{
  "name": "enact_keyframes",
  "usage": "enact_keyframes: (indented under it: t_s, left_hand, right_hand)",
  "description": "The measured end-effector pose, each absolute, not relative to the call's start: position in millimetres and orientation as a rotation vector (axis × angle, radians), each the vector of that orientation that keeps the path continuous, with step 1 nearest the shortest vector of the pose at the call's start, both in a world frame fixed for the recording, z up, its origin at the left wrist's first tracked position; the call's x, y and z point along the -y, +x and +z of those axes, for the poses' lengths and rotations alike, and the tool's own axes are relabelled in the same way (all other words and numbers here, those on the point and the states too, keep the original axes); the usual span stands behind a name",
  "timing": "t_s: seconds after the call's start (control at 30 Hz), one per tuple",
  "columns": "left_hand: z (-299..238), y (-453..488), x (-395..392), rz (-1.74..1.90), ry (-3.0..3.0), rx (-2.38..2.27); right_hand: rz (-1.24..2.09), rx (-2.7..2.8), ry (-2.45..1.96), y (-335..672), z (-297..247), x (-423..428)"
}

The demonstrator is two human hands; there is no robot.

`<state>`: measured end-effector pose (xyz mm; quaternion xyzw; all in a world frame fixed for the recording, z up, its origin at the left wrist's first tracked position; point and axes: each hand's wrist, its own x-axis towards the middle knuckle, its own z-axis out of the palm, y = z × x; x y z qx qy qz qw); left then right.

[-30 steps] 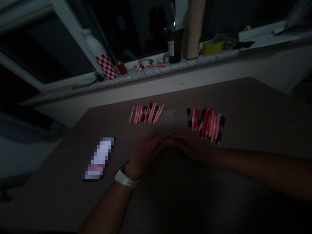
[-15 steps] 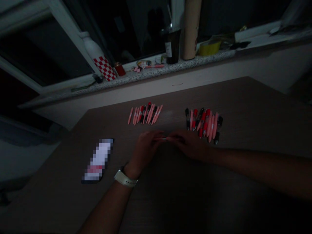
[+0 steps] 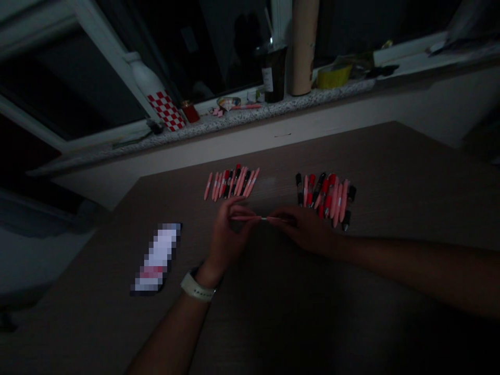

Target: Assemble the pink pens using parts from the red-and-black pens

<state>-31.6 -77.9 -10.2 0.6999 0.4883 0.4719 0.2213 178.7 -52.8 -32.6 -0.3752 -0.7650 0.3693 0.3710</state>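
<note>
My left hand (image 3: 229, 229), with a pale watch band (image 3: 197, 287) at the wrist, pinches one end of a pink pen (image 3: 245, 217) between thumb and fingertips. The other pink part is gripped by my right hand (image 3: 312, 232), whose fingers cover most of it. Between the two hands a thin pale length of the pen shows. It lies level, just above the brown table (image 3: 250, 323). A row of pink, red and black pens (image 3: 231, 183) lies beyond my left hand. Behind my right hand is a looser pile of similar pens (image 3: 332, 198).
A phone (image 3: 158, 258) with a blurred screen lies on the left of the table. On the granite sill (image 3: 230, 121) stand a red-checked white bottle (image 3: 162, 101), a small red jar (image 3: 190, 111), a dark drink cup (image 3: 273, 75), a tan cylinder (image 3: 303, 49) and a yellow tape roll (image 3: 334, 77).
My left hand has turned and its fingers have lifted, showing more of the pink pen. The pale length between the hands shows slightly longer. My right hand stays nearly in place.
</note>
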Motion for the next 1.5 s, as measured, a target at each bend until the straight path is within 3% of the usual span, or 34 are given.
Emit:
enact_keyframes:
  t_s: [0.17,0.5,1.0,1.5]
  left_hand:
    - [-9.5,-32.6,74.3,1.312,1.557,-1.268]
    - [-14.7,-30.0,72.7,1.277,1.386,-1.285]
    - [-17.7,-39.5,75.7,0.919,2.368,-1.486]
    - [-20.8,-34.6,77.9,0.714,2.446,-1.402]
  right_hand:
    - [1.014,1.951,-0.943,178.8,-31.6,52.3]
    - [1.027,2.009,-0.930,179.2,-26.0,54.3]
    - [1.120,1.538,-0.948,178.4,-40.7,48.5]
    - [1.260,1.366,-0.745,175.5,-37.9,51.3]
